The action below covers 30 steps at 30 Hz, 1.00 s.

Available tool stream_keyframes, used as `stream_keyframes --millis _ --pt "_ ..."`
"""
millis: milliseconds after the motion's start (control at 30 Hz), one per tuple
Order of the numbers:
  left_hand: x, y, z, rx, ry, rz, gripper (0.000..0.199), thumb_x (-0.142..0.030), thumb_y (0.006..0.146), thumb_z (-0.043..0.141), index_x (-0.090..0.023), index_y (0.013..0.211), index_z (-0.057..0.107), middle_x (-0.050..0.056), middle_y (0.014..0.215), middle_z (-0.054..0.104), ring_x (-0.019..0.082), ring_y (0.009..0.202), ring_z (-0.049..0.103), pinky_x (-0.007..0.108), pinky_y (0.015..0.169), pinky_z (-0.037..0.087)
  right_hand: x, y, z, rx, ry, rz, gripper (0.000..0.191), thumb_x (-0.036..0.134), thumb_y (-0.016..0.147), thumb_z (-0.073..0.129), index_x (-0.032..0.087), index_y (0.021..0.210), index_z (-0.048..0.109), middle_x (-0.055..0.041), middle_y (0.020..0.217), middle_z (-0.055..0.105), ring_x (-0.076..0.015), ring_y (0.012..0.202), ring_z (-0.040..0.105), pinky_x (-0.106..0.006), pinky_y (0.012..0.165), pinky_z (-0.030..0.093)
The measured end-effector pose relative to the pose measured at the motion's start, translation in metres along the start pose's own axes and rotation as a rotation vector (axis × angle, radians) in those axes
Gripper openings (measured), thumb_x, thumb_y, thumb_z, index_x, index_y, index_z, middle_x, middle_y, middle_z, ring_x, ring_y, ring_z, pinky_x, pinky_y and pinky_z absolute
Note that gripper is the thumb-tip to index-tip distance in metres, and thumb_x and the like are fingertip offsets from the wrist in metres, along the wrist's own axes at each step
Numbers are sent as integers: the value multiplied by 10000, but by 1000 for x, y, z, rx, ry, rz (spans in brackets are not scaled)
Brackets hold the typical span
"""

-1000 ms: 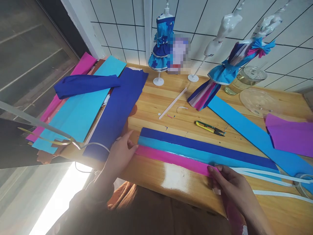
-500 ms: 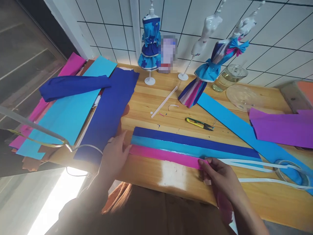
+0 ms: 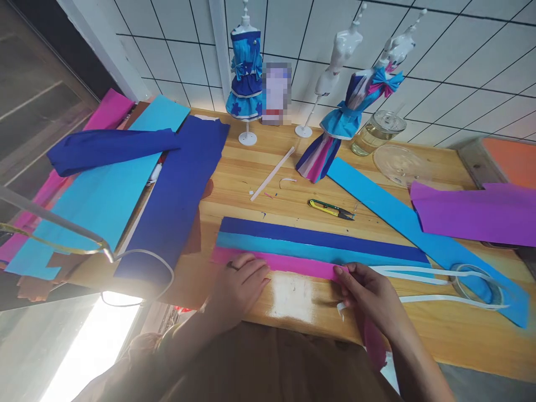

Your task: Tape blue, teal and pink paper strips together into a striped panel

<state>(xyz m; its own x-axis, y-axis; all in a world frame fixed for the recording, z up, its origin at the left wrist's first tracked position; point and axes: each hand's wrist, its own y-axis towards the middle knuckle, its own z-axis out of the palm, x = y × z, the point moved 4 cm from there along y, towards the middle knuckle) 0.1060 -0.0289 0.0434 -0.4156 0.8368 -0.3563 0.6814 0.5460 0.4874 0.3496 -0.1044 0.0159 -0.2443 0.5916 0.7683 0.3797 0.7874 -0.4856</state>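
Note:
Three long strips lie side by side on the wooden table: a dark blue strip (image 3: 318, 237), a light blue strip (image 3: 285, 249) and a pink fabric strip (image 3: 301, 267) nearest me. My left hand (image 3: 238, 287) rests over the left part of the pink strip, fingers lying along it, with a ring showing on one finger. Between thumb and forefinger, my right hand (image 3: 366, 290) pinches the pink strip further right. Its loose pink end (image 3: 373, 343) hangs over the table edge beneath that hand. White narrow bands (image 3: 406, 273) run rightward from near my right hand to a tape roll (image 3: 477, 286).
Yellow thread snips (image 3: 330, 209) lie behind the strips. Small dress forms, one in a blue dress (image 3: 245, 84), stand by the tiled wall. Blue fabric (image 3: 167, 206) is piled left, purple fabric (image 3: 473, 215) lies right. A glass jar (image 3: 377, 134) stands at the back.
My left hand has moved right from the left end of the strips onto the pink strip. My right hand keeps its pinch. The whole view has shifted slightly.

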Motion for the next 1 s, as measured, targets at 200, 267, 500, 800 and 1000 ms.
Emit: stream_keyframes --millis 200,267,500,800,1000 --pt "-3 1 9 92 25 74 217 -134 925 400 -102 1023 590 91 1024 677 176 1006 595 337 872 519 0 3 1 9 -46 -20 446 614 790 533 186 673 489 27 511 500 -94 456 451 -219 472 355" --pt "-3 -1 12 85 38 78 217 -156 911 439 -97 1042 601 106 1063 670 211 1035 586 373 880 520 -3 4 2 17 -53 -10 445 616 790 531 183 688 500 21 523 513 -97 473 452 -218 475 350" --pt "-3 -6 23 139 46 81 287 -232 890 499 -70 1110 588 139 1160 628 249 1129 526 400 949 476 -11 8 2 24 -15 6 448 616 785 540 174 715 522 13 546 517 -99 486 436 -226 471 336" --pt "-1 -8 28 229 29 17 303 -247 888 506 -102 1146 571 118 1221 598 250 1150 496 412 962 446 -12 9 2 4 -51 8 441 612 791 534 179 714 529 4 552 538 -115 491 456 -236 480 343" --pt "0 -7 30 257 14 -10 313 -255 893 501 -105 1160 563 101 1246 582 250 1159 482 410 972 429 -11 9 2 10 -60 17 443 616 791 530 180 713 530 9 539 535 -112 488 453 -233 480 348"
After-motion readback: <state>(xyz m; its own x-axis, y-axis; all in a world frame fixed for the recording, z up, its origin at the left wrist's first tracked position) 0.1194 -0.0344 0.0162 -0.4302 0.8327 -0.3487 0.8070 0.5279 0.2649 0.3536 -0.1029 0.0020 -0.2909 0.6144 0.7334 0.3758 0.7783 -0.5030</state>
